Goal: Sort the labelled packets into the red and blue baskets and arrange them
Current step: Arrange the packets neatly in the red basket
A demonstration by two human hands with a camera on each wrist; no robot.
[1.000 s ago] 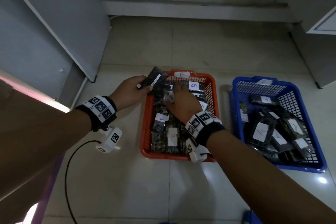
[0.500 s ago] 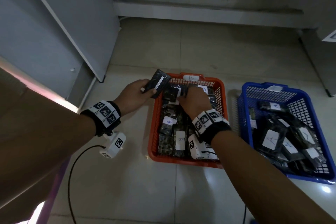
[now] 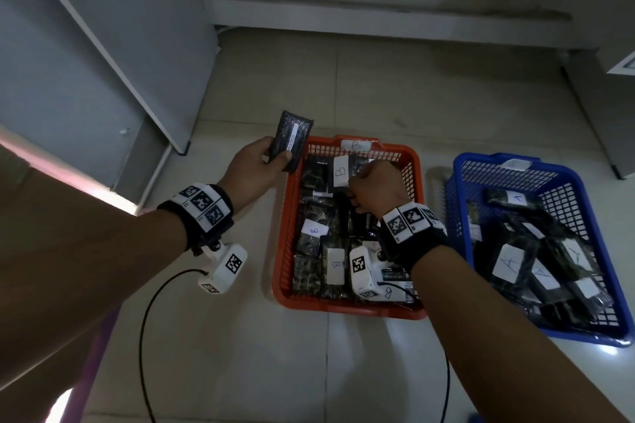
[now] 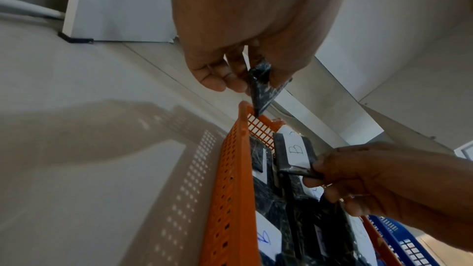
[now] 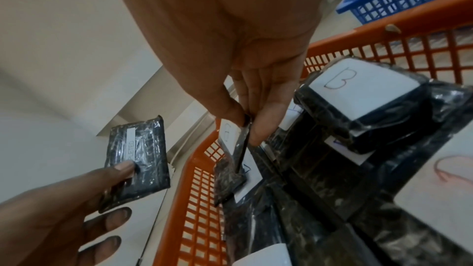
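1. The red basket [image 3: 347,302] sits on the floor in front of the person, packed with dark wrapped packets bearing white "B" labels; its mesh plastic walls look stiff and light, best taken by the rim if it needs shifting.
2. The blue basket [image 3: 584,330] stands just beside it on the right, holding packets labelled "A" in a looser heap, which I judge still wants arranging.
3. The left hand [image 3: 254,168] holds a dark packet [image 3: 292,139] upright above the red basket's far-left corner, thumb pressed on its face and fingers curled behind. A narrow printed strip shows on it; its sorting letter is not visible.
4. The right hand [image 3: 374,185] is inside the red basket, thumb and fingertips [image 5: 261,128] pinching the edge of a B-labelled packet [image 3: 340,170], tilting it up off those beneath.
5. The packets look flat, light and fairly stiff, wrapped in glossy crinkled film that is probably slippery. I judge an edge pinch works for lifting one, but a thumb-and-fingers hold across the broad faces is safer for carrying, clear of the paper label, which could peel.
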